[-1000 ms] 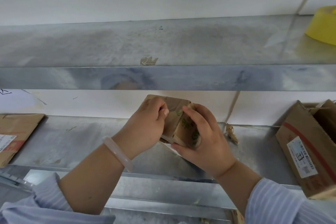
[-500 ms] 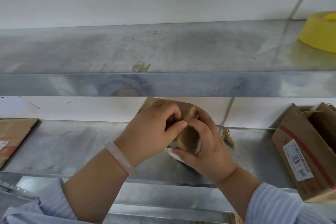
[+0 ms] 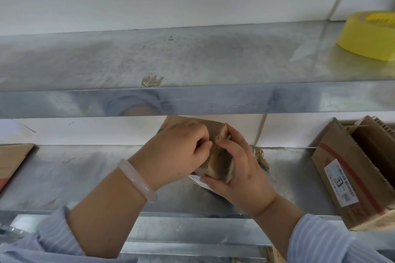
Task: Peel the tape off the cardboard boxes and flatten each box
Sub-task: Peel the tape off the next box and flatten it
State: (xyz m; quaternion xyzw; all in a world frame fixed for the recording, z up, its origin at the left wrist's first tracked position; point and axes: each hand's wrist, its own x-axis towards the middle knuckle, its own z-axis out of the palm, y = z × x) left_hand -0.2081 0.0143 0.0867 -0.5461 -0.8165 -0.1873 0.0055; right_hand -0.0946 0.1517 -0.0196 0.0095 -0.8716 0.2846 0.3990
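My left grip [image 3: 177, 156] pinches the box [image 3: 213, 130] top edge, right grip [image 3: 241, 177] curls round its end | box between both grips, shelf [image 3: 85, 177] below them | likely light, stiff, crushable: hold corners, not faces

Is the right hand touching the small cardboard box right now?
Touching. The head view shows the right hand cupping the small cardboard box from below and the side, its fingers curled round it.
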